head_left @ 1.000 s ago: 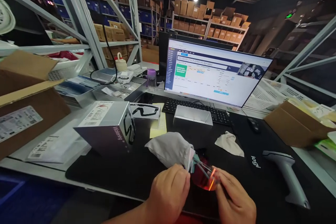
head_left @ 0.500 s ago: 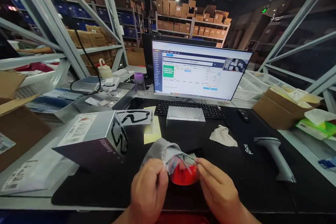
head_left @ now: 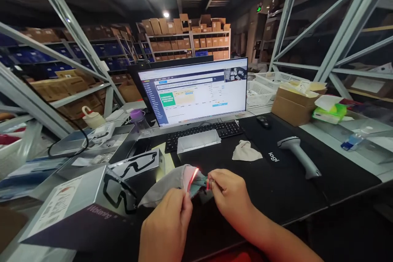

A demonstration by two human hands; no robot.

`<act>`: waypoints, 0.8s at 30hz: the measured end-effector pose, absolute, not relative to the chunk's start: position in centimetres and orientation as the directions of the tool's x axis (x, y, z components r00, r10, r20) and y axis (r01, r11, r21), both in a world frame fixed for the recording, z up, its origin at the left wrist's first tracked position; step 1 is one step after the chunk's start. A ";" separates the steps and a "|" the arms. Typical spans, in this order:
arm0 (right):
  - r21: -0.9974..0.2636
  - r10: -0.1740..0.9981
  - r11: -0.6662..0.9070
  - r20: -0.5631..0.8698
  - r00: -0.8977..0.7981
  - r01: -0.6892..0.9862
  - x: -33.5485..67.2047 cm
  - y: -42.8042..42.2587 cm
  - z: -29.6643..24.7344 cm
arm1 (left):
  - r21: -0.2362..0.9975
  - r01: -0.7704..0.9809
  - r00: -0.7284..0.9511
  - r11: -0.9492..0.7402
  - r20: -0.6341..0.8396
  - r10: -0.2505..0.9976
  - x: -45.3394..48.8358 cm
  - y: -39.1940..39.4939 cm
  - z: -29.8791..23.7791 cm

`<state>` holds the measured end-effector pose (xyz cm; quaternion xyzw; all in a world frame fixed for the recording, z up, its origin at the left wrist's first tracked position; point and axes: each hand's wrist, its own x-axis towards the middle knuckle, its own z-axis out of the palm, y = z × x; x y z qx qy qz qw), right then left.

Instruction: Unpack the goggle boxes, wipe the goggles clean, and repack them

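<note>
My left hand (head_left: 167, 225) pinches the mouth of a grey cloth pouch (head_left: 164, 184) just above the black desk mat (head_left: 276, 188). My right hand (head_left: 230, 196) is closed on red-lensed glasses (head_left: 198, 180) that sit mostly inside the pouch; only a red edge and a teal part show. Both hands are close together at the front of the desk. A silver glasses box (head_left: 80, 208) with a goggle picture lies tilted at my left.
Behind the hands stand a small silver tray (head_left: 198, 141), a keyboard (head_left: 202, 131) and a lit monitor (head_left: 193, 90). A crumpled cloth (head_left: 245, 151), a barcode scanner (head_left: 299, 155) and a mouse (head_left: 263, 121) lie to the right. Cardboard boxes (head_left: 291, 104) and metal shelving surround the desk.
The glasses have gone from mostly outside the pouch to nearly all inside it. My view has swung to the right, shifting the monitor and box leftward.
</note>
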<state>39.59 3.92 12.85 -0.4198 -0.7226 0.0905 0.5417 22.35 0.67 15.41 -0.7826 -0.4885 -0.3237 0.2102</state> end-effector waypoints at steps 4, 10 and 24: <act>-0.542 0.662 0.600 0.749 0.015 0.589 38.9 3.8 13.1 | -0.087 0.904 0.334 -0.419 0.757 0.562 23.6 1.0 15.6; -0.165 0.379 0.537 0.923 -0.062 0.827 38.8 3.2 13.0 | -0.039 0.709 0.428 -0.704 0.817 0.386 25.0 1.4 14.4; -0.509 0.575 0.757 0.817 -0.048 0.410 40.4 3.9 10.8 | 0.129 0.881 0.107 -0.456 0.884 0.455 23.2 0.1 10.3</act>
